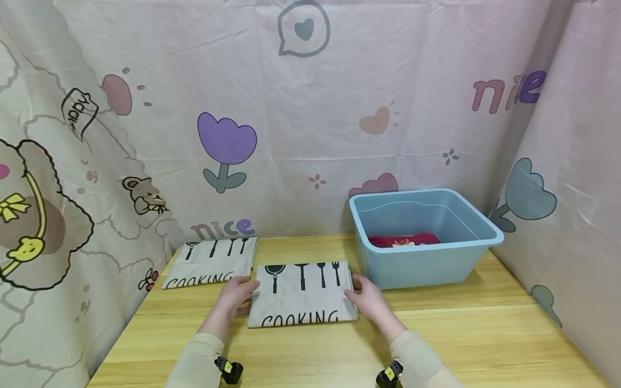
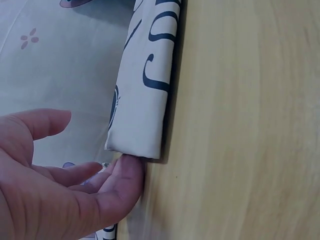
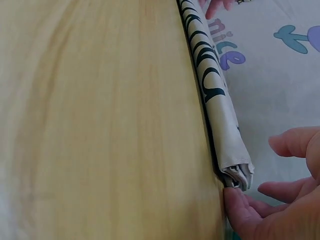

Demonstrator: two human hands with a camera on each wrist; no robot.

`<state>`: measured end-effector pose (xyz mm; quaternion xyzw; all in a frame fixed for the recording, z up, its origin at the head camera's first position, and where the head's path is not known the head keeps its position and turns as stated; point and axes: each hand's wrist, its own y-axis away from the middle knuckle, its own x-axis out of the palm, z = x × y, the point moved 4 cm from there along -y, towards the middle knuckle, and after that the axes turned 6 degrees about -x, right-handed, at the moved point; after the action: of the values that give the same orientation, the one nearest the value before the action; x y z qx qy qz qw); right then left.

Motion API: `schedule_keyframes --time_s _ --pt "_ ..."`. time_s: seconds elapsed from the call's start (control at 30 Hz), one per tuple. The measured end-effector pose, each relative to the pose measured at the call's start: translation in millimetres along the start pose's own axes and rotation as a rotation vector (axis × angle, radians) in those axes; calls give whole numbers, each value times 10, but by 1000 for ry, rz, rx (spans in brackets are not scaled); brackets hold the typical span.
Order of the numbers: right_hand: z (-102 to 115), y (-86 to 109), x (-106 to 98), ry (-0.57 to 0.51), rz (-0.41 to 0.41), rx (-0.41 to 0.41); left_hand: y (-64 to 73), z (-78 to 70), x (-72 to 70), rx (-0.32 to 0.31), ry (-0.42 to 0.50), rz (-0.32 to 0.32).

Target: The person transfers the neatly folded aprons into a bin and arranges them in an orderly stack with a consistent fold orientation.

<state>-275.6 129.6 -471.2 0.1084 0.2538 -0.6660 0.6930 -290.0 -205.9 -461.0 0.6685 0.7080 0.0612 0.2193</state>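
A folded white cloth printed with black kitchen utensils and the word "COOKING" lies flat on the table. At its left edge is my left hand; in the left wrist view a fingertip touches the cloth's end, while the thumb stands apart from it. My right hand is at the opposite edge. In the right wrist view a finger meets the layered end of the cloth, and the thumb is raised clear of it. A second folded cloth with the same print lies behind my left hand.
A light blue plastic tub stands at the back right of the wooden table, with a folded dark red cloth inside. Printed curtains hang behind and on both sides.
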Motion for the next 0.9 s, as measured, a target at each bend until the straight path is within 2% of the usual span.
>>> schedule_keyframes --time_s 0.23,0.5,0.7,0.9 --pt "-39 -12 17 -98 -24 33 -25 22 -5 -8 5 -2" --pt "-31 -16 3 -136 -29 68 -56 40 11 6 -35 -8" --pt "-61 -36 6 -180 -33 91 -52 51 21 27 -4 4" --pt "-73 -40 4 -217 -24 115 -34 34 29 32 41 -20"
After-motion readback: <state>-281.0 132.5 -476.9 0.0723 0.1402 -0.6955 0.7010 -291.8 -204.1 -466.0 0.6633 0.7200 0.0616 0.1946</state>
